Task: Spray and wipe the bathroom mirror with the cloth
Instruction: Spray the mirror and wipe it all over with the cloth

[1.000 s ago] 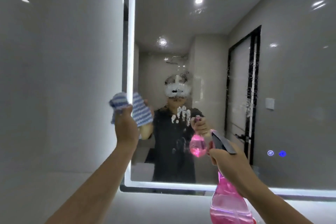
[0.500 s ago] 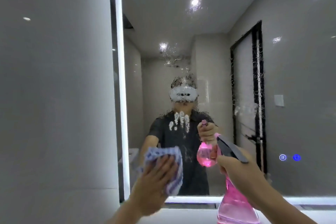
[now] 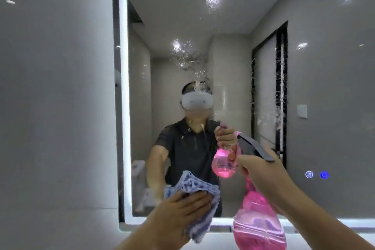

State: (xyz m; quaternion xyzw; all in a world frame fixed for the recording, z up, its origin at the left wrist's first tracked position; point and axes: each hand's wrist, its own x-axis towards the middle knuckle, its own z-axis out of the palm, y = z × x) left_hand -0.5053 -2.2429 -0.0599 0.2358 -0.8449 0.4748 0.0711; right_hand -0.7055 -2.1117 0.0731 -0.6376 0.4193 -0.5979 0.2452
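Note:
The bathroom mirror [image 3: 233, 26] fills most of the view, with a lit strip along its left and bottom edges. Spray droplets and foam streaks cling to its middle and right part. My left hand [image 3: 178, 211] presses a blue-and-white cloth [image 3: 196, 191] flat against the glass near the bottom edge. My right hand [image 3: 261, 176] grips the neck of a pink spray bottle [image 3: 257, 225] with a dark trigger head, held upright a little in front of the mirror, right of the cloth.
A grey tiled wall [image 3: 54, 107] lies left of the mirror. Two glowing touch buttons [image 3: 316, 174] sit in the mirror's lower right. The glass reflects a person, a dark door frame and ceiling lights.
My left hand carried the cloth from the mirror's left edge down and to the right along the glass. The white foam streaks at the mirror's centre are mostly gone. The bottle stayed put.

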